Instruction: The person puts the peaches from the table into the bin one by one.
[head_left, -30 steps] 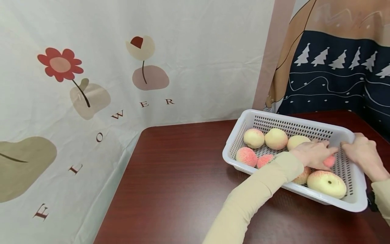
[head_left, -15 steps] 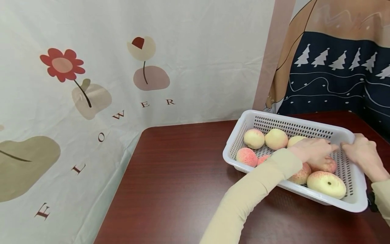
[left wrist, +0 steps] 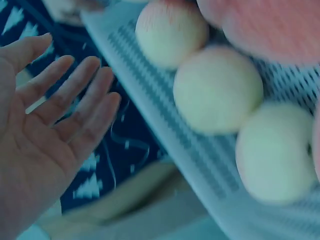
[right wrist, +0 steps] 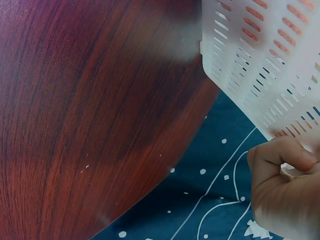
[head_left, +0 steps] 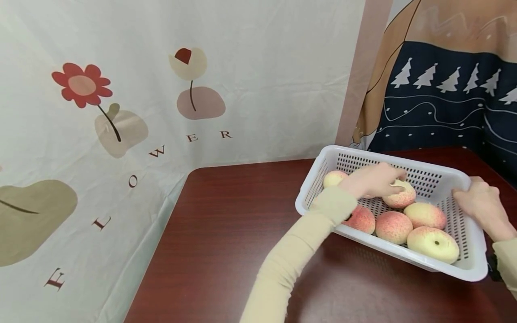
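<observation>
Several peaches fill the white slotted plastic basket (head_left: 472,271), some in two rough rows. My left hand (head_left: 373,179) hovers over the back row in the head view, fingertips right at a yellow and red peach (head_left: 399,197). In the left wrist view that left hand (left wrist: 55,115) has its fingers extended and spread, with a pale peach (left wrist: 217,90) to the side. My right hand (head_left: 478,199) grips the rim at the basket's right end. The right wrist view shows the right hand (right wrist: 285,185) with fingers bent at the basket's edge. My left sleeve hides part of the front row.
The basket stands on a dark red-brown wooden table (head_left: 226,251), near its right side. A pale cloth (head_left: 262,89) printed with flowers and letters hangs behind. At the back right hangs a dark blue cloth (head_left: 436,112) with white trees.
My left hand has moved left and slightly back, off the peaches near the right end. The peaches there now show turned, with more yellow. My right hand stays on the basket.
</observation>
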Motion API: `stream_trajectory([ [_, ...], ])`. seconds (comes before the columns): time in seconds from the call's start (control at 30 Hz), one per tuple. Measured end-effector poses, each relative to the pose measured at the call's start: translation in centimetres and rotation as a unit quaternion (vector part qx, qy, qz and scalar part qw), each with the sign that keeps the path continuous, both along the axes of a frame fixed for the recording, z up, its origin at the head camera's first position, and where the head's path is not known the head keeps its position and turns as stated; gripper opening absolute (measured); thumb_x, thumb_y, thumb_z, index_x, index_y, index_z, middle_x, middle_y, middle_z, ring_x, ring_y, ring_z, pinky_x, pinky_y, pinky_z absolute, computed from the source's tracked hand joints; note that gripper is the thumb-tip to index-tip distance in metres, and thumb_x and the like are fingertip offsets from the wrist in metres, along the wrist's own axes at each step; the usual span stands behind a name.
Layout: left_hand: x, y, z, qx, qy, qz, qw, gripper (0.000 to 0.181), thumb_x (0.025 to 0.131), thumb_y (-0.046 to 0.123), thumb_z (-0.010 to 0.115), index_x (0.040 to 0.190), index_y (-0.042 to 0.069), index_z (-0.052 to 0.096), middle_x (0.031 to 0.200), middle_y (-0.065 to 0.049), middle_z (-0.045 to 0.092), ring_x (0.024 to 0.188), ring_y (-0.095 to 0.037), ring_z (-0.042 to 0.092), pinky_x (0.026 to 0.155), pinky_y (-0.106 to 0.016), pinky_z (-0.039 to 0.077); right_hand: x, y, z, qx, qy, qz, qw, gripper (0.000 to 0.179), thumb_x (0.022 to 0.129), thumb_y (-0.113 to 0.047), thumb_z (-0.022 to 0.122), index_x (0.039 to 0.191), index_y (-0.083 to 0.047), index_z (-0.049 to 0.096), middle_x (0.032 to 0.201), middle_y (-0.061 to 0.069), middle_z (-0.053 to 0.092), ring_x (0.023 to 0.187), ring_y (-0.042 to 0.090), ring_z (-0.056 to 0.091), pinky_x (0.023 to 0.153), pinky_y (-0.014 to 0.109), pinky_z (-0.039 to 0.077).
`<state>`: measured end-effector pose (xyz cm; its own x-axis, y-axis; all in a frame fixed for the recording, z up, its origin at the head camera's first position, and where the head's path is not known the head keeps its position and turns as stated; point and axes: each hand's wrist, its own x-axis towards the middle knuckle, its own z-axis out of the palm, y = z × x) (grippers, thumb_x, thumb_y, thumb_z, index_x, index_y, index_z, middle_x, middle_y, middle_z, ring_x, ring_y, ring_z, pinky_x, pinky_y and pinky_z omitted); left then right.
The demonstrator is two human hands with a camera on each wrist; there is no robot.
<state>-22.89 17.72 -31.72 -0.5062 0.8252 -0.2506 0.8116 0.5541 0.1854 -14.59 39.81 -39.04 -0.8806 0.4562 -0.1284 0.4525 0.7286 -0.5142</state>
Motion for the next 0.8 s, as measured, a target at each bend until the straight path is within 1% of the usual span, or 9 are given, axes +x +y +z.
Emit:
stream_trajectory([
  [0.1, -0.7, -2.8, 0.6, 0.028, 0.013, 0.027, 0.9992, 0.036, 0.098, 0.038, 0.048, 0.132, 0.025, 0.051, 0.127, 0.01, 0.058, 0.11, 0.001, 0.052, 0.096, -0.013, 0.039, 0.1, 0.0, 0.1, -0.001, 0.002, -0.001, 1.0, 0.06, 0.095, -0.013, 0.036, 0.134, 0.025, 0.01, 0.099, 0.046, 0.039, 0.045, 0.028, 0.059, 0.044, 0.039, 0.052],
  [0.2, -1.4, -5.6, 1.0, 0.07, 0.036, 0.045, 0.9959, 0.034, 0.098, 0.035, 0.05, 0.127, 0.019, 0.055, 0.122, 0.005, 0.061, 0.105, -0.003, 0.056, 0.091, -0.015, 0.043, 0.1, 0.2, 0.2, 0.001, 0.003, -0.003, 1.0, 0.06, 0.094, -0.013, 0.036, 0.134, 0.024, 0.011, 0.098, 0.046, 0.039, 0.045, 0.028, 0.058, 0.044, 0.039, 0.052],
  [0.27, -1.7, -7.3, 1.1, 0.096, 0.046, 0.061, 0.9924, 0.033, 0.097, 0.034, 0.051, 0.125, 0.016, 0.056, 0.118, 0.003, 0.063, 0.102, -0.005, 0.057, 0.085, -0.016, 0.045, 0.1, 0.3, 0.2, 0.004, 0.004, -0.005, 1.0, 0.06, 0.094, -0.014, 0.035, 0.134, 0.024, 0.012, 0.098, 0.046, 0.039, 0.045, 0.027, 0.058, 0.044, 0.039, 0.052],
  [0.33, -1.9, -8.8, 1.1, 0.12, 0.051, 0.085, 0.9878, 0.031, 0.097, 0.032, 0.052, 0.123, 0.015, 0.056, 0.116, 0.001, 0.063, 0.098, -0.006, 0.057, 0.081, -0.017, 0.046, 0.1, 0.4, 0.2, 0.002, 0.003, -0.006, 1.0, 0.06, 0.094, -0.014, 0.035, 0.134, 0.024, 0.011, 0.097, 0.046, 0.039, 0.044, 0.026, 0.058, 0.045, 0.039, 0.052],
  [0.43, -2.0, -11.1, 0.9, 0.157, 0.059, 0.122, 0.9784, 0.032, 0.096, 0.033, 0.054, 0.123, 0.016, 0.056, 0.116, 0.001, 0.063, 0.099, -0.008, 0.059, 0.082, -0.021, 0.048, 0.1, 0.4, 0.1, 0.0, 0.004, -0.003, 1.0, 0.06, 0.094, -0.014, 0.034, 0.134, 0.025, 0.011, 0.096, 0.046, 0.04, 0.044, 0.026, 0.058, 0.045, 0.039, 0.052],
  [0.5, -2.0, -12.6, 0.5, 0.18, 0.074, 0.148, 0.9697, 0.033, 0.096, 0.033, 0.054, 0.125, 0.017, 0.055, 0.116, 0.001, 0.063, 0.099, -0.01, 0.061, 0.082, -0.024, 0.049, 0.2, 0.4, 0.1, -0.002, 0.005, 0.0, 1.0, 0.06, 0.094, -0.013, 0.034, 0.134, 0.025, 0.011, 0.095, 0.046, 0.041, 0.044, 0.026, 0.058, 0.045, 0.039, 0.052],
  [0.6, -1.9, -14.7, -0.2, 0.215, 0.113, 0.178, 0.9536, 0.036, 0.096, 0.032, 0.055, 0.128, 0.016, 0.054, 0.118, -0.001, 0.063, 0.103, -0.013, 0.062, 0.085, -0.029, 0.05, 0.2, 0.3, 0.0, -0.005, 0.006, 0.001, 1.0, 0.06, 0.094, -0.013, 0.034, 0.134, 0.024, 0.01, 0.096, 0.046, 0.04, 0.044, 0.027, 0.058, 0.045, 0.039, 0.052],
  [0.7, -1.8, -16.7, -1.4, 0.241, 0.155, 0.213, 0.934, 0.038, 0.096, 0.033, 0.054, 0.129, 0.014, 0.053, 0.123, -0.003, 0.061, 0.11, -0.017, 0.06, 0.088, -0.033, 0.051, 0.1, 0.3, 0.0, -0.003, 0.006, -0.002, 1.0, 0.06, 0.094, -0.013, 0.034, 0.135, 0.024, 0.01, 0.098, 0.046, 0.039, 0.045, 0.027, 0.058, 0.045, 0.039, 0.052],
  [0.8, -1.6, -18.7, -2.6, 0.258, 0.183, 0.25, 0.915, 0.044, 0.095, 0.036, 0.054, 0.133, 0.013, 0.051, 0.129, -0.006, 0.058, 0.117, -0.023, 0.057, 0.091, -0.038, 0.05, -0.1, 0.2, -0.1, -0.002, 0.004, -0.005, 1.0, 0.061, 0.094, -0.014, 0.034, 0.135, 0.024, 0.01, 0.099, 0.046, 0.038, 0.046, 0.027, 0.058, 0.045, 0.039, 0.052],
])
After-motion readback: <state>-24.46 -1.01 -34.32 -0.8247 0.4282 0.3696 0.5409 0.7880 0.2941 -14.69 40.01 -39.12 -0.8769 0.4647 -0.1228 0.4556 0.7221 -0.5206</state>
